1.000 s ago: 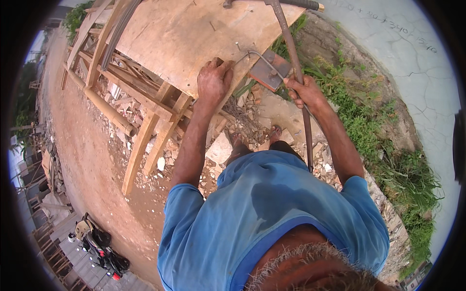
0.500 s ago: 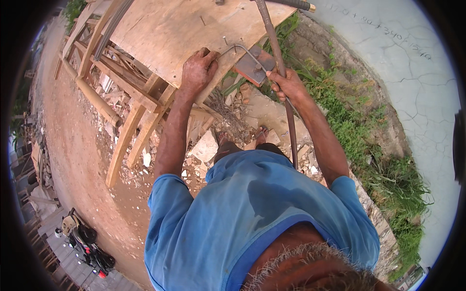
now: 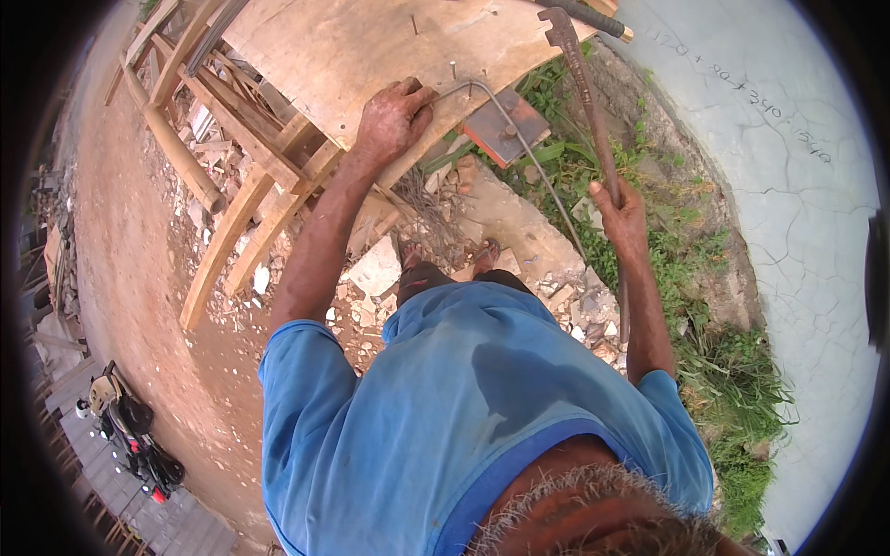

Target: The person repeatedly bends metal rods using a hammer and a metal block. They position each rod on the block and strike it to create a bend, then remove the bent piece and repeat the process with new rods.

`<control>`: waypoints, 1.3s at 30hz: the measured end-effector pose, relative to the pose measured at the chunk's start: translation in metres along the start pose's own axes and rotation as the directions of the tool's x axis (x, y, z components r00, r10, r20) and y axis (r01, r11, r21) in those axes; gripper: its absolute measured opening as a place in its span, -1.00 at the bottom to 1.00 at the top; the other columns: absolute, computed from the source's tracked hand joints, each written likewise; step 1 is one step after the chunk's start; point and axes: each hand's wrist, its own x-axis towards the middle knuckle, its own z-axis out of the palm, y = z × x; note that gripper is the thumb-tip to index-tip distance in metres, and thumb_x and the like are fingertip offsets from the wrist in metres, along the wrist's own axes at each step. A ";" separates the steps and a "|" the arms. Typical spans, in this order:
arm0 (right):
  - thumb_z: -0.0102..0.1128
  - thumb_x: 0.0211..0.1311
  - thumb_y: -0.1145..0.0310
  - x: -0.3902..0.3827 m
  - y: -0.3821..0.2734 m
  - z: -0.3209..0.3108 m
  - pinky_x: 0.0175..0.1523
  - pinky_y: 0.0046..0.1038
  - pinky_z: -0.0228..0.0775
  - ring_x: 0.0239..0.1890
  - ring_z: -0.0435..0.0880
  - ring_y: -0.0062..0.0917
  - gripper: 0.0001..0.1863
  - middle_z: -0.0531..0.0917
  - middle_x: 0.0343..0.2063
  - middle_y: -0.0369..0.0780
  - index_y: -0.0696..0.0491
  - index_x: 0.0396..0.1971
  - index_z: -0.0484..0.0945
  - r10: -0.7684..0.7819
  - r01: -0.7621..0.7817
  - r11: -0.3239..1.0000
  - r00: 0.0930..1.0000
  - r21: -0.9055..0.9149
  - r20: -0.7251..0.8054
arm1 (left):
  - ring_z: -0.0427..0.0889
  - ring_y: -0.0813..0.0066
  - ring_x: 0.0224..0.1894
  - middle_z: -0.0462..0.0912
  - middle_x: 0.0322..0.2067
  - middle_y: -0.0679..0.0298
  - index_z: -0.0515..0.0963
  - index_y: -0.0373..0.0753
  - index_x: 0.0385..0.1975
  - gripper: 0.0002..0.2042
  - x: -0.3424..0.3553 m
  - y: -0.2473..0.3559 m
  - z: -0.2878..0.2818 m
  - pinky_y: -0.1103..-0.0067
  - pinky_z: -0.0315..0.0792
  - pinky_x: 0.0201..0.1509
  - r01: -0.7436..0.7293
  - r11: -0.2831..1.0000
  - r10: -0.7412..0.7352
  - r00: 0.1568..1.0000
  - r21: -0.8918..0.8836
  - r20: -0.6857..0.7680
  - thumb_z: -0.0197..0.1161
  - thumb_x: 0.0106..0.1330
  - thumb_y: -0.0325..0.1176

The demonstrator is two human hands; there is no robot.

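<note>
My left hand (image 3: pixel 394 122) is closed on one end of a thin bent metal rod (image 3: pixel 538 165) at the plywood board's (image 3: pixel 324 60) edge. The rod bends around upright nails (image 3: pixel 453 72), crosses a rusty metal block (image 3: pixel 487 125) and slants down to the right. My right hand (image 3: pixel 619 211) grips a long rusty bar with a notched head (image 3: pixel 591 107), held apart from the rod along the right side. Its head is at the board's top right corner, near a dark wrapped-handle tool (image 3: pixel 584 17).
A wooden frame (image 3: pixel 236 222) and bamboo pole (image 3: pixel 181 171) stand left, beside a dirt path (image 3: pixel 125 278). Rubble (image 3: pixel 375 269) surrounds my feet. Weeds (image 3: pixel 686 389) grow along a cracked pale wall (image 3: pixel 779 232) at right. A parked motorbike (image 3: pixel 139 435) is at lower left.
My right hand has left the thin rod and moved right and down with the bar, whose notched head now shows. My left hand stays on the rod; the view has shifted slightly.
</note>
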 end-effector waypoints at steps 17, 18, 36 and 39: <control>0.12 0.35 -0.13 0.032 0.027 -0.131 -0.39 -0.17 0.35 -0.57 0.57 -0.16 -0.48 0.51 -0.69 -0.08 0.13 -0.33 0.57 -0.041 0.292 0.753 0.915 -0.589 0.402 | 0.59 0.08 -0.21 0.55 -0.30 0.14 0.59 -0.21 -0.15 -0.82 -0.002 -0.001 0.003 0.26 0.49 -0.11 -0.010 1.000 0.010 1.000 0.004 -0.004 0.22 0.27 -0.41; 0.12 0.35 -0.13 0.040 0.026 -0.132 -0.39 -0.18 0.35 -0.57 0.57 -0.17 -0.48 0.52 -0.69 -0.08 0.13 -0.33 0.57 -0.045 0.319 0.730 0.905 -0.604 0.423 | 0.58 0.08 -0.21 0.55 -0.29 0.14 0.59 -0.21 -0.15 -0.82 -0.002 -0.001 0.003 0.25 0.49 -0.11 -0.006 1.000 0.006 1.000 0.006 0.003 0.22 0.27 -0.41; 0.11 0.30 -0.26 0.080 0.025 -0.130 -0.45 -0.19 0.28 -0.65 0.46 -0.29 -0.37 0.41 -0.74 -0.16 0.12 -0.47 0.53 -0.071 0.365 0.715 0.886 -0.596 0.458 | 0.57 0.05 -0.17 0.56 -0.26 0.14 0.59 -0.20 -0.12 -0.80 -0.001 -0.004 0.006 0.23 0.46 -0.09 -0.015 1.000 0.015 1.000 -0.005 0.025 0.22 0.27 -0.39; 0.11 0.29 -0.26 0.079 0.027 -0.131 -0.45 -0.20 0.29 -0.65 0.46 -0.30 -0.37 0.42 -0.74 -0.15 0.12 -0.48 0.53 -0.101 0.386 0.701 0.886 -0.600 0.452 | 0.57 0.03 -0.17 0.57 -0.27 0.12 0.60 -0.20 -0.14 -0.81 -0.001 -0.003 0.006 0.22 0.46 -0.09 -0.012 1.000 0.012 1.000 -0.013 0.021 0.21 0.27 -0.40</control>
